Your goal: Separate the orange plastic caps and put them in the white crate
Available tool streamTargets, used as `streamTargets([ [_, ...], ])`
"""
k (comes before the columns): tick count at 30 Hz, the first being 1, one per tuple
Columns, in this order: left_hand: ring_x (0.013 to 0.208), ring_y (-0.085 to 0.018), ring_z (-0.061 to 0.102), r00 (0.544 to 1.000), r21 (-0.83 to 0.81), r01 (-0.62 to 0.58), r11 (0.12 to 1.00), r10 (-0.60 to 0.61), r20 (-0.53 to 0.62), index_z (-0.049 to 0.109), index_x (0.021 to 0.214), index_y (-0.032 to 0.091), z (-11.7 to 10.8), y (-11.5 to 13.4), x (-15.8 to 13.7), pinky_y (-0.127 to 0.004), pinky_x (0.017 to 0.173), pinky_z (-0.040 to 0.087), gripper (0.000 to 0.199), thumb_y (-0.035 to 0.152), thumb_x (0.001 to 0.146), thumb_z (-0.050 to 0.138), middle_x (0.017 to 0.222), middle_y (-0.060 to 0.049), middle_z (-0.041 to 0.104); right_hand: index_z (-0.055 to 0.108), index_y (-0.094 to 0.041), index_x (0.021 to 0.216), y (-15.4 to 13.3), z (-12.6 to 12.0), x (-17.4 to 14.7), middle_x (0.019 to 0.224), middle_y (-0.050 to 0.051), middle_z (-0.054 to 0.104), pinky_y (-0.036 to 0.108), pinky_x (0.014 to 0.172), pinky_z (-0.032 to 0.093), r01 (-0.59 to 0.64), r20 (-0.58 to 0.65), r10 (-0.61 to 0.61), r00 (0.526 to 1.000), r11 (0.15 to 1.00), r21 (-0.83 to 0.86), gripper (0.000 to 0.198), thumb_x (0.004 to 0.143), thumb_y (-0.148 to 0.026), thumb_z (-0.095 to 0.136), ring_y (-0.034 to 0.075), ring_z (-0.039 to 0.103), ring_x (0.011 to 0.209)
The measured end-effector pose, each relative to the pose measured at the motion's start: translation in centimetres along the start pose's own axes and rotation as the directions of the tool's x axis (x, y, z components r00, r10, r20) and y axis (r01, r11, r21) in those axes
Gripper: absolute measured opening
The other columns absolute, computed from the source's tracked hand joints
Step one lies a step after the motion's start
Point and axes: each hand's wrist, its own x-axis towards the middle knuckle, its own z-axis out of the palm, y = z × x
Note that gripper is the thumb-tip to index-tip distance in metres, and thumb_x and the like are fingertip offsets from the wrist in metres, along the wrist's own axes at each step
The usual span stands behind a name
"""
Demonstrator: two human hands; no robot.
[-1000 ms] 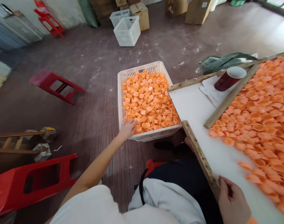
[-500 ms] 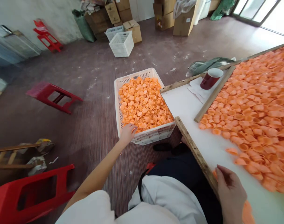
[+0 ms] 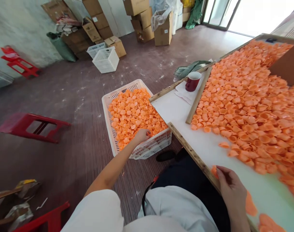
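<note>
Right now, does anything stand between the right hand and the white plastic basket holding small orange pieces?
Yes: the narrow brown wooden strip along the white table appears to lie across the way from the right hand to the basket. Past its far end, the table edge beside the basket has no strip.

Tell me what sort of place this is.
Probably a workshop or packing room: orange pieces heaped on a wood-edged table, a plastic crate full of more such pieces beside it, and cardboard boxes stacked in the background.
</note>
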Motion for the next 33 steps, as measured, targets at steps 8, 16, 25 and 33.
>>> streamTargets([
  [8,0.084,-0.018,0.062,0.974,-0.043,0.108,0.993,-0.115,-0.196,0.064,0.1,0.014,0.3,-1.7,1.2,-0.036,0.078,0.05,0.026,0.035,0.088,0.055,0.093,-0.008,0.067,0.069,-0.019,0.097,-0.2,0.3,0.1,0.09,0.006,0.071,0.032,0.07,0.048,0.086,0.051,-0.085,0.995,0.996,-0.017,0.038,0.08,-0.052,0.059,0.021,0.064,0.075],
  [16,0.091,-0.021,0.063,0.913,-0.109,0.088,0.99,-0.124,-0.39,0.064,0.107,0.02,-1.9,-0.7,-1.1,-0.031,0.079,0.05,0.034,0.04,0.092,0.041,0.107,-0.009,0.068,0.069,-0.017,0.094,1.6,1.4,0.4,0.091,0.009,0.071,0.034,0.072,0.049,0.075,-0.044,-0.074,0.996,0.997,0.019,0.042,0.078,-0.055,0.06,0.021,0.064,0.077],
  [25,0.088,-0.02,0.065,0.851,-0.182,-0.349,0.919,0.229,-0.473,0.062,0.104,0.022,-1.6,7.5,-5.8,-0.034,0.081,0.053,0.027,0.039,0.09,0.047,0.102,-0.005,0.069,0.065,-0.019,0.097,0.2,0.3,0.5,0.087,0.006,0.068,0.033,0.072,0.051,0.13,-0.172,-0.101,0.98,0.977,0.167,0.033,0.088,-0.046,0.049,0.018,0.062,0.077],
  [33,0.079,-0.017,0.065,0.664,-0.204,-0.742,0.639,0.656,-0.358,0.066,0.094,0.028,-0.9,21.8,-7.9,-0.032,0.075,0.055,0.023,0.026,0.092,0.043,0.086,-0.002,0.069,0.063,-0.019,0.095,0.5,-3.8,1.1,0.092,0.007,0.066,0.033,0.075,0.051,0.12,-0.358,-0.088,0.93,0.99,0.071,0.022,0.088,-0.037,0.051,0.017,0.061,0.08],
])
